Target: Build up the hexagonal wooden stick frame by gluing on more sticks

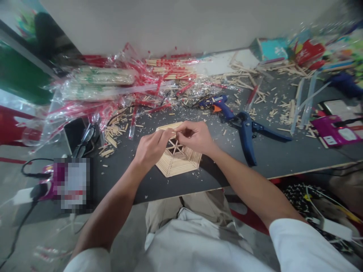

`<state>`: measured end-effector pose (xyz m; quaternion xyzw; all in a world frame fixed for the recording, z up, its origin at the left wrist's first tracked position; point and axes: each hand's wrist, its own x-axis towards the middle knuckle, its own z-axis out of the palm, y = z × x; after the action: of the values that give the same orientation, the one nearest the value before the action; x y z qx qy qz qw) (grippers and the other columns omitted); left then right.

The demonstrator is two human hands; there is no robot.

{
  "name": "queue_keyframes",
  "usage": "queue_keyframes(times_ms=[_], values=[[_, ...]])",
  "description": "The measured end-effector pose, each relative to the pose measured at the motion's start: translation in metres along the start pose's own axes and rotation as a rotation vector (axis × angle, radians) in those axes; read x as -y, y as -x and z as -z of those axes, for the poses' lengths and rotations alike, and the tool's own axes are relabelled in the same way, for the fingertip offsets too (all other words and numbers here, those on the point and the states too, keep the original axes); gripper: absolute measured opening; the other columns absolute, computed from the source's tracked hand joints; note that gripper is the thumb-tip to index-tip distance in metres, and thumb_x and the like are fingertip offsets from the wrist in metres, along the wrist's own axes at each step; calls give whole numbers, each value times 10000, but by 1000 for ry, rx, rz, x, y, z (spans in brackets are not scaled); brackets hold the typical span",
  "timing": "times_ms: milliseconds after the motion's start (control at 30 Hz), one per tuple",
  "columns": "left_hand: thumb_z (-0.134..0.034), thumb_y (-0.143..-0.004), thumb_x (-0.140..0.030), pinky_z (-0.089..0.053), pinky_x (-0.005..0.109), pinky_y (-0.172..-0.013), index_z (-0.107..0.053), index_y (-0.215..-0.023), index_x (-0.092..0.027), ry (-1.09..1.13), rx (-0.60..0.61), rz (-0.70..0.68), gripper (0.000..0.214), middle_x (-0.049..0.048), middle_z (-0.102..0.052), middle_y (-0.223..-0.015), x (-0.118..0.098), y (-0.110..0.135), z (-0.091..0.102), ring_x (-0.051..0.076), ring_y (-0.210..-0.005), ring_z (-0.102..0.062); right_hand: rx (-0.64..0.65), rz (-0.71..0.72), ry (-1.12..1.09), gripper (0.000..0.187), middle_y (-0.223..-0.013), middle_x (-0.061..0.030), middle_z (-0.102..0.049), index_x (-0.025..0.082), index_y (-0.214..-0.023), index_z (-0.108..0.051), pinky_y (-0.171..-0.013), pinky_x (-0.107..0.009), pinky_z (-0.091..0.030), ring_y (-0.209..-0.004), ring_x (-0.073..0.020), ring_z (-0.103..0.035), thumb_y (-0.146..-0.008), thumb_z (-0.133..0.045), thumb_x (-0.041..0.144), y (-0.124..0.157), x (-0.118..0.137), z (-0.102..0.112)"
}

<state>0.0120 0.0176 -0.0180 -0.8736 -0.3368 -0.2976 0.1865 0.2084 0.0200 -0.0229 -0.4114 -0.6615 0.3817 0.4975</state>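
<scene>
A hexagonal panel built of thin wooden sticks (181, 163) lies flat on the dark grey table (283, 155) in front of me. My left hand (151, 147) and my right hand (195, 136) meet above its far half. The fingers of both are pinched together around a small stick piece (173, 135) over the open spoked centre of the panel. The hands hide the panel's far edge.
A blue glue gun (219, 105) and a blue cutter (249, 130) lie right of the panel. Stick offcuts are scattered over the table. Clear and red plastic wrappers with stick bundles (113, 81) pile up at the back. Clear glue sticks (304, 100) and a purple box (333, 132) sit far right.
</scene>
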Motion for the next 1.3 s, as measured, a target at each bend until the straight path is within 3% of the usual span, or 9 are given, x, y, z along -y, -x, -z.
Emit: queue_keyframes(times_ms=[233, 400, 633, 1033, 1300], values=[[-495, -1105, -240, -432, 242, -548, -630, -1124, -176, 85, 31, -13, 151, 29, -751, -901, 0, -2, 1, 127, -725, -708, 45, -39, -6, 83, -545, 58, -603, 203, -776, -705, -512, -230, -418, -503, -75, -531, -762, -660, 271, 0, -2, 6], [-446, -1092, -145, -367, 268, -493, -639, -1031, -166, -6, 60, -8, 203, 5, -702, -779, -6, -2, 1, 115, -600, -631, 114, -116, -92, 78, -539, 54, -641, 190, -780, -703, -473, -231, -484, -432, -95, -609, -767, -677, 262, -1, -4, 11], [-436, -1109, -183, -351, 280, -481, -632, -964, -171, 1, 138, 29, 245, 4, -685, -741, -9, -2, 2, 110, -588, -629, 151, -167, -106, 75, -543, 58, -658, 192, -789, -696, -463, -212, -493, -427, -89, -621, -772, -685, 264, -2, -4, 11], [-450, -1061, -86, -355, 279, -494, -619, -931, -154, -68, 83, -34, 223, -5, -656, -708, -12, -5, 4, 117, -561, -603, 162, -181, -132, 70, -582, 55, -673, 183, -797, -708, -471, -202, -493, -445, -80, -626, -772, -673, 237, -1, -9, 10], [-421, -1051, -69, -350, 271, -481, -627, -964, -150, -30, 216, 6, 238, 16, -685, -752, -13, -4, 7, 122, -594, -626, 151, -196, -91, 52, -563, 52, -662, 196, -777, -697, -486, -228, -503, -454, -100, -635, -753, -684, 241, -2, 0, 13]])
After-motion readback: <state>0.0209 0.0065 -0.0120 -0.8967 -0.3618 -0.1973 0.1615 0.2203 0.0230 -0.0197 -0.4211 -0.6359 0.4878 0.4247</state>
